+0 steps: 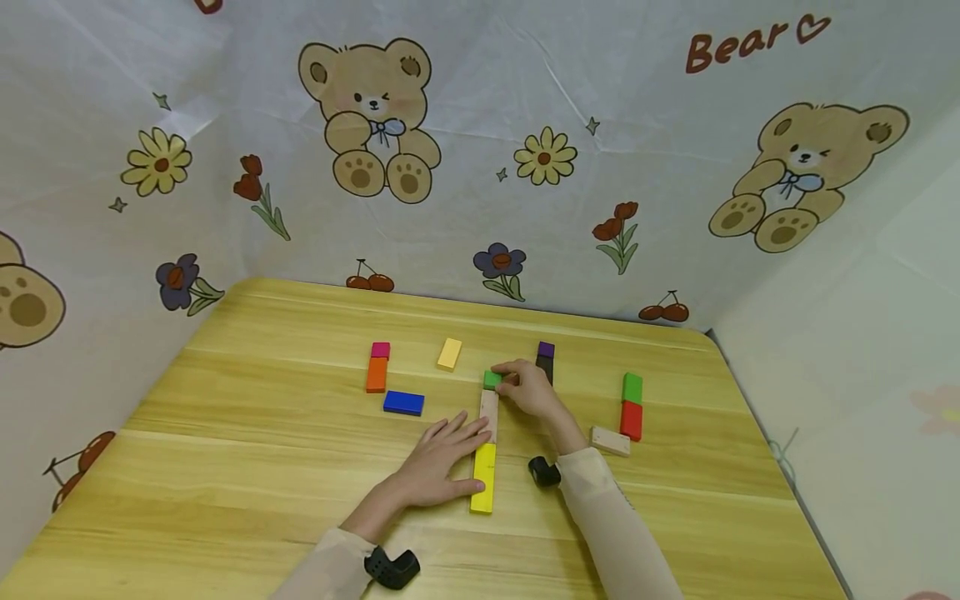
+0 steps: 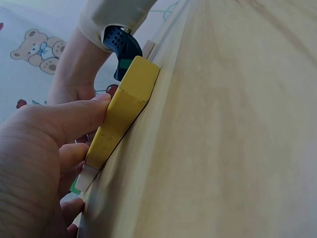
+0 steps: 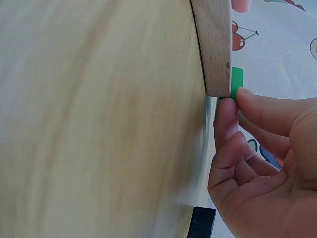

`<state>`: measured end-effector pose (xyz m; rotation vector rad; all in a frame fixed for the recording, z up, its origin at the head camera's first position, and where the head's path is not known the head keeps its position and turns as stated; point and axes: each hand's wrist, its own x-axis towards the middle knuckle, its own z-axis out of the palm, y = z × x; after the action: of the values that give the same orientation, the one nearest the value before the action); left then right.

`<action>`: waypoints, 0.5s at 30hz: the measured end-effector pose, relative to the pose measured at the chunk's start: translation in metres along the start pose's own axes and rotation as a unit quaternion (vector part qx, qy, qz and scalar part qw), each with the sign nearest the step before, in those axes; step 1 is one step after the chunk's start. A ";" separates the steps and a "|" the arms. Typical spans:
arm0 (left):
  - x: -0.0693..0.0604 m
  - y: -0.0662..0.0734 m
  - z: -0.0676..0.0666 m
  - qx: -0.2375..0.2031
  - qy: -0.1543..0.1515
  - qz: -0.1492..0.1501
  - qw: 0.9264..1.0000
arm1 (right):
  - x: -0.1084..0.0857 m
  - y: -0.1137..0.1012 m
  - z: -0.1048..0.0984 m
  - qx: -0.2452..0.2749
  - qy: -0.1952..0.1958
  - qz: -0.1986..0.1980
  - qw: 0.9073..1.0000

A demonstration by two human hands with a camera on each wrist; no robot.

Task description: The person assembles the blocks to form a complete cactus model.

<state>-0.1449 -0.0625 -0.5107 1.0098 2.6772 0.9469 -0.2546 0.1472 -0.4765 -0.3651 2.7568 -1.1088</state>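
Note:
A yellow block (image 1: 483,478), a plain wooden block (image 1: 488,415) and a small green block (image 1: 492,380) lie end to end in a column on the table. My left hand (image 1: 442,467) is spread beside the column, its thumb on the yellow block and its fingertips touching the plain one. At the far end, my right hand (image 1: 528,389) pinches the green block between thumb and forefinger. The right wrist view shows this thumb (image 3: 265,111) against the green block (image 3: 237,82), which is partly hidden behind the plain block (image 3: 213,47).
Left of the column lie a pink block (image 1: 381,350), an orange block (image 1: 377,375), a blue block (image 1: 403,403) and a pale yellow block (image 1: 449,354). Rightward are purple (image 1: 546,350), black (image 1: 549,367), green (image 1: 632,388), red (image 1: 632,422) and plain wooden blocks (image 1: 611,442).

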 end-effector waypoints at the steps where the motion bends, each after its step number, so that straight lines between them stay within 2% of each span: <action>1: 0.000 0.000 0.000 -0.001 0.000 0.000 1.000 | 0.000 0.000 0.000 0.000 -0.001 -0.002 1.000; 15: 0.000 0.000 0.000 0.000 -0.003 -0.005 1.000 | -0.001 0.000 0.000 -0.003 -0.014 -0.013 1.000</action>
<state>-0.1450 -0.0623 -0.5104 0.9965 2.6751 0.9400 -0.2540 0.1473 -0.4765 -0.4148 2.7397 -1.0920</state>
